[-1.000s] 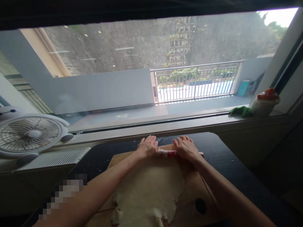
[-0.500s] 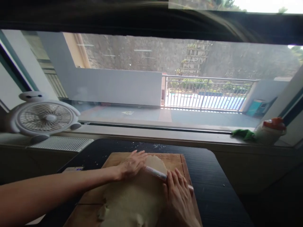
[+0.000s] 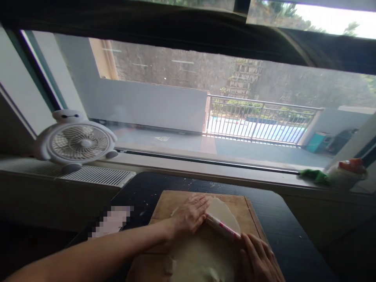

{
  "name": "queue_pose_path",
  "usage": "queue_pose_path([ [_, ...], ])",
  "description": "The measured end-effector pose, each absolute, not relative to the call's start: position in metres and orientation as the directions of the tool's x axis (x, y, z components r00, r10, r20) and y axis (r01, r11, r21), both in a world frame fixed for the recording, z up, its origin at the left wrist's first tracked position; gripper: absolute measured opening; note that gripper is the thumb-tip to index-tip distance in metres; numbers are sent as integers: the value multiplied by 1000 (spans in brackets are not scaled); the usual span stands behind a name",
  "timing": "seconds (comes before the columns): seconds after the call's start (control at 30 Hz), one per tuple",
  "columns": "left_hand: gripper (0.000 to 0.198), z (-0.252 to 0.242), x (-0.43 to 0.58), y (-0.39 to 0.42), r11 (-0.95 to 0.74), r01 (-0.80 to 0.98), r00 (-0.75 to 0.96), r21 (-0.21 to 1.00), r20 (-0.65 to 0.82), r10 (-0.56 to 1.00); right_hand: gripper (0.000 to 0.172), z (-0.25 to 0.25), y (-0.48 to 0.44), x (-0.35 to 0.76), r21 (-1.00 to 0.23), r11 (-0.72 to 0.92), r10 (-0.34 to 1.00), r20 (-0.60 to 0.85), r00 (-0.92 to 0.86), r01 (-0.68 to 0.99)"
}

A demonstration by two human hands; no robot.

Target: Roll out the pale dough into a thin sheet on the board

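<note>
A wide, thin sheet of dough covers much of a wooden board, its left edge torn and folded. Across it slants a rolling pin with pink printing along its side. My left hand is closed over the pin's far left end, fingers stretched forward and close together. Over the right end, my right hand curls its fingers, hiding that end. A rounded part of the dough shows beyond the pin. The near part of the sheet runs out of view at the bottom.
The board lies on a dark table with white crumbs near its far edge. A pixelated patch is left of my forearm. A white fan stands on a vented ledge. A green cloth and a container sit on the windowsill.
My view has swung left and tilted, so everything sits further right in the picture. The rolling pin has turned a little and come nearer, with more dough visible beyond it. Both hands stay on it.
</note>
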State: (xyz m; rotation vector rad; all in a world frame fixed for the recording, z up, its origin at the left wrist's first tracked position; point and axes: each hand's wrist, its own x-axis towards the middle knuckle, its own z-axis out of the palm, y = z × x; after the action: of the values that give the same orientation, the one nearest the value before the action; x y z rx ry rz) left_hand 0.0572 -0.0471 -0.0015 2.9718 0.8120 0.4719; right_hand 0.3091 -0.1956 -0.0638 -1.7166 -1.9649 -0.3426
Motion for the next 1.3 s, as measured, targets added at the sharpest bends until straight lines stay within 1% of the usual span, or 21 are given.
queue_pose_path([
  [0.1, 56, -15, 18, -89, -875, 479, 833, 65, 280, 477, 27, -48, -184, 294, -163, 132, 891, 452, -45, 978],
  [0.13, 56, -19, 13, -95, -869, 492, 825, 59, 285, 487, 25, -40, -171, 286, -175, 90, 910, 414, -10, 980],
  [0.2, 52, -24, 15, -91, -825, 562, 776, 66, 303, 553, 32, -23, -132, 271, -175, 17, 930, 365, 49, 984],
  [0.27, 47, -24, 28, -70, -742, 663, 690, 99, 306, 656, 37, -9, -86, 257, -153, -54, 938, 330, 103, 987],
  [0.33, 45, -18, 43, -40, -657, 743, 609, 129, 278, 743, 34, 2, -45, 248, -130, -85, 955, 272, 118, 988],
  [0.43, 45, -8, 56, -10, -612, 782, 576, 118, 240, 782, 31, 9, -21, 242, -142, -98, 965, 227, 129, 985],
  [0.5, 45, -9, 54, -14, -668, 736, 636, 106, 231, 737, 31, 8, -37, 244, -153, -83, 972, 205, 113, 985],
  [0.57, 47, -17, 44, -36, -768, 632, 734, 101, 240, 636, 33, 2, -77, 247, -154, -43, 975, 207, 75, 987],
  [0.63, 52, -29, 31, -64, -832, 547, 788, 93, 277, 549, 39, -8, -129, 250, -124, 49, 964, 265, -15, 991],
  [0.7, 57, -37, 24, -84, -892, 444, 848, 84, 282, 449, 45, -18, -176, 251, -98, 52, 957, 289, -22, 994],
  [0.77, 58, -38, 31, -85, -914, 395, 871, 90, 279, 404, 48, -23, -203, 254, -95, 68, 965, 258, -41, 993],
  [0.83, 56, -32, 58, -67, -897, 428, 857, 112, 266, 442, 48, -23, -202, 262, -98, 36, 970, 241, -12, 995],
  [0.9, 55, -20, 98, -39, -841, 521, 808, 145, 235, 540, 45, -17, -179, 274, -96, -39, 966, 250, 62, 995],
  [0.97, 53, -7, 139, -12, -782, 598, 772, 175, 134, 621, 41, -11, -149, 288, -100, -116, 957, 256, 138, 988],
  [1.0, 52, -1, 155, -3, -756, 627, 761, 190, 59, 646, 41, -8, -138, 293, -107, -158, 951, 249, 180, 982],
  [1.07, 51, 8, 168, 5, -744, 639, 754, 194, 30, 656, 41, -9, -130, 294, -121, -193, 947, 239, 217, 974],
  [1.17, 50, 7, 142, -8, -785, 594, 791, 176, 47, 610, 42, -22, -158, 276, -152, -114, 955, 254, 150, 982],
  [1.23, 51, 0, 110, -22, -861, 491, 860, 133, 85, 504, 48, -33, -188, 258, -198, -50, 951, 290, 107, 979],
  [1.3, 52, -6, 88, -29, -887, 451, 880, 103, 115, 461, 56, -36, -206, 248, -203, 20, 949, 312, 46, 979],
])
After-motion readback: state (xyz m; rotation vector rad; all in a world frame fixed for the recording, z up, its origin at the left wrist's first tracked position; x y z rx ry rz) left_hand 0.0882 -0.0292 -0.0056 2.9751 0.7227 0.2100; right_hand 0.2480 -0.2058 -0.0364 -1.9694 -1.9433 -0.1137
